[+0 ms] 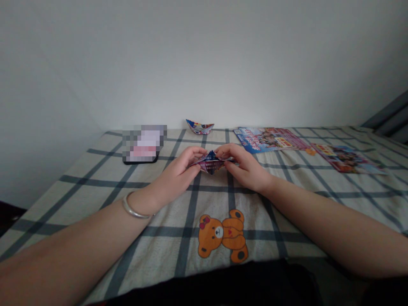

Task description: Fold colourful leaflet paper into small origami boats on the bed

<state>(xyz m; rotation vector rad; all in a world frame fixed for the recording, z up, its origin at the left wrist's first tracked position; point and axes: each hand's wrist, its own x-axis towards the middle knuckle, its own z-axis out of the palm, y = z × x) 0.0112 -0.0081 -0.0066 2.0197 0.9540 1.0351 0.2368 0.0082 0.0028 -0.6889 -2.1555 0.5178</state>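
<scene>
Between my two hands is a small folded paper boat (211,165), purple and dark blue with printed text, its peak pointing up in the middle. My left hand (185,166) pinches its left end, thumb in front and fingers behind. At its right end, my right hand (244,165) grips in the same way. A silver bangle (137,209) circles my left wrist. Beyond my hands, close to the wall, stands another folded paper boat (200,127) in blue, red and yellow.
A phone (145,144) with a blurred screen lies at the back left. Printed leaflets (267,139) lie at the back right, with another leaflet (346,158) nearer the right side. The checked cloth (165,238) carries a printed teddy bear. A white wall (204,63) rises behind.
</scene>
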